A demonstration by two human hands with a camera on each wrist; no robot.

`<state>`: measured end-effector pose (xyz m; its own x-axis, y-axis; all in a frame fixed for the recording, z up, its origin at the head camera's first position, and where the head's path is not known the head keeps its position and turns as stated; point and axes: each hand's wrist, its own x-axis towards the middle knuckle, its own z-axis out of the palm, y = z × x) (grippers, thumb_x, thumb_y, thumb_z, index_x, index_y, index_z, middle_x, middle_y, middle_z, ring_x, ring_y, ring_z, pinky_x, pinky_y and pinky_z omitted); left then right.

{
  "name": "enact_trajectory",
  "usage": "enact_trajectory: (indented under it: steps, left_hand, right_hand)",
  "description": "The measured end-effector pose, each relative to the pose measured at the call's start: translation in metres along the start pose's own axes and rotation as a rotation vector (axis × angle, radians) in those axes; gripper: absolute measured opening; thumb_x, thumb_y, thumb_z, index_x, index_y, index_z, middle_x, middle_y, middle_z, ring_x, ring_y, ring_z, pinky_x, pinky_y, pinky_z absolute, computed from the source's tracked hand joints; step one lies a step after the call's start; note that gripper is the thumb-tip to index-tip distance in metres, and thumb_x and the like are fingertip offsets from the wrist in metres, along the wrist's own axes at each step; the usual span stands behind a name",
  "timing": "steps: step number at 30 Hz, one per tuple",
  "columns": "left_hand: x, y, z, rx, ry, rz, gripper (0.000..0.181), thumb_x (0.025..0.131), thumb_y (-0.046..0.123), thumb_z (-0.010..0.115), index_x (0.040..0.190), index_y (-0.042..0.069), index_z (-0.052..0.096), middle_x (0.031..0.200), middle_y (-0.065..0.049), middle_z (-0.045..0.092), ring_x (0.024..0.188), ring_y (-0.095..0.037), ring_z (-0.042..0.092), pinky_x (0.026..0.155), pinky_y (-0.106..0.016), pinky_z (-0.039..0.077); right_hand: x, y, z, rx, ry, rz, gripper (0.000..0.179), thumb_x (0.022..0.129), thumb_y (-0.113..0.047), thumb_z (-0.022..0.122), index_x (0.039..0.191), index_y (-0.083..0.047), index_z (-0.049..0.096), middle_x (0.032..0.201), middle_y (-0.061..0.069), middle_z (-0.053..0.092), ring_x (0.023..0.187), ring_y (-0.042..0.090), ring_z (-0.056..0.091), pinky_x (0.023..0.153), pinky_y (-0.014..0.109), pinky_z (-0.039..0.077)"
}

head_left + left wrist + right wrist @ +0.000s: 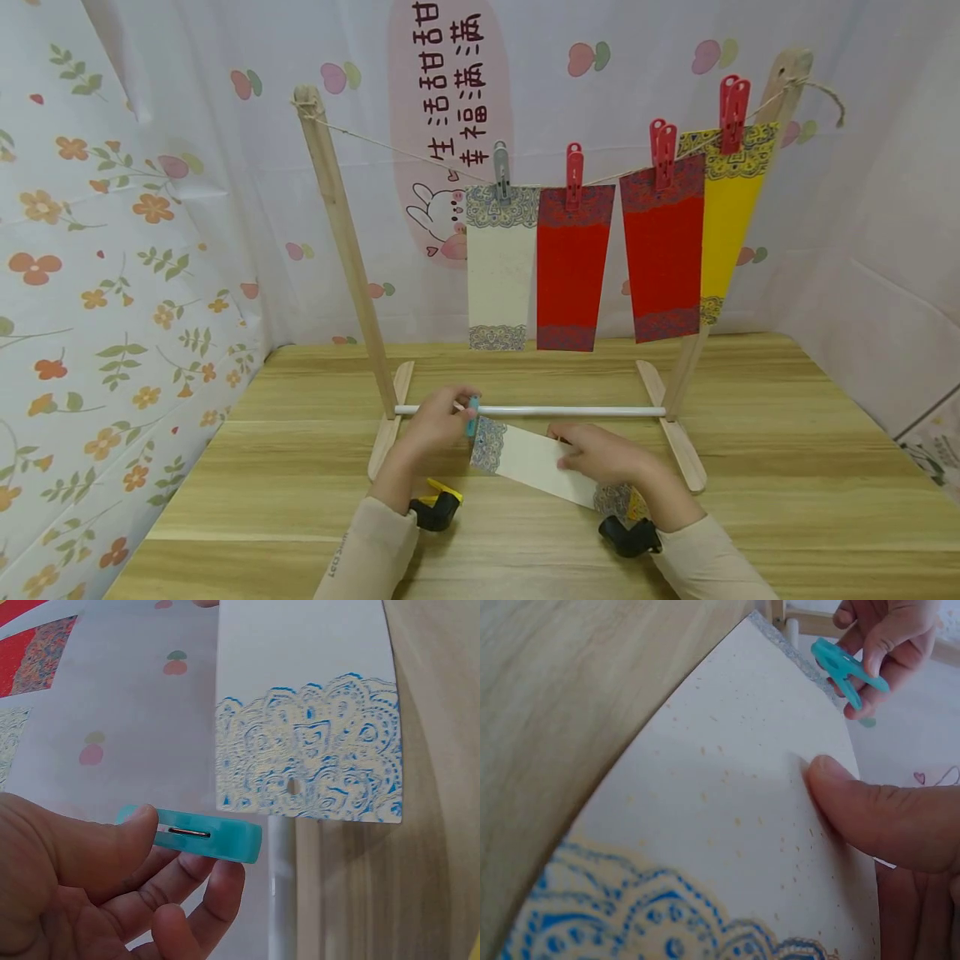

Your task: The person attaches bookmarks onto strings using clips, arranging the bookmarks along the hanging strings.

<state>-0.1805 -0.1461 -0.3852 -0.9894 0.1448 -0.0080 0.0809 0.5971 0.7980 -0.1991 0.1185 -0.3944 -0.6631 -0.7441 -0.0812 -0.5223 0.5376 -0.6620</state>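
Observation:
My left hand holds a teal clothespin between thumb and fingers, beside the patterned left end of a white paper card. The card has lacy blue borders, and a small hole shows near one end in the left wrist view. My right hand pinches this card along its far edge, with the thumb lying on its face. The clothespin is close to the card's end but apart from it. In the right wrist view its two handles stand spread.
A wooden stand with a left post and white crossbar carries a string. Clothespins hold a white card, two red cards and a yellow card on it. Something yellow lies by my left wrist.

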Motion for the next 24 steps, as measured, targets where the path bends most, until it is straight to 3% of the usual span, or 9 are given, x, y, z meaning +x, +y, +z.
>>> enact_trajectory:
  steps: [7, 16, 24]
  left_hand:
    - [-0.003, 0.003, -0.009, -0.059, 0.036, -0.001, 0.030, 0.101, 0.007, 0.054, 0.130, 0.001, 0.059, 0.114, -0.014, 0.061, 0.090, -0.022, 0.059, 0.071, -0.030, 0.048]
    - [-0.007, 0.008, -0.022, -0.038, 0.152, 0.024, 0.029, 0.098, 0.001, 0.058, 0.127, 0.000, 0.062, 0.109, -0.015, 0.064, 0.102, -0.033, 0.064, 0.077, -0.037, 0.055]
    - [-0.012, 0.014, -0.031, -0.079, 0.187, 0.024, 0.030, 0.095, 0.001, 0.062, 0.125, 0.000, 0.063, 0.110, -0.016, 0.062, 0.101, -0.034, 0.063, 0.072, -0.033, 0.055]
  right_hand:
    - [0.001, 0.000, -0.001, -0.002, -0.007, -0.018, 0.005, 0.096, -0.005, 0.060, 0.097, -0.008, 0.056, 0.087, -0.001, 0.055, 0.077, 0.011, 0.045, 0.067, 0.026, 0.039]
    - [0.001, 0.000, -0.002, 0.004, 0.008, -0.041, 0.005, 0.096, -0.004, 0.060, 0.097, -0.008, 0.056, 0.088, -0.001, 0.056, 0.078, 0.010, 0.047, 0.068, 0.025, 0.040]
    - [0.003, -0.001, -0.002, 0.059, 0.030, -0.069, 0.008, 0.098, -0.006, 0.058, 0.093, -0.008, 0.051, 0.082, -0.001, 0.049, 0.075, 0.008, 0.044, 0.066, 0.024, 0.038]
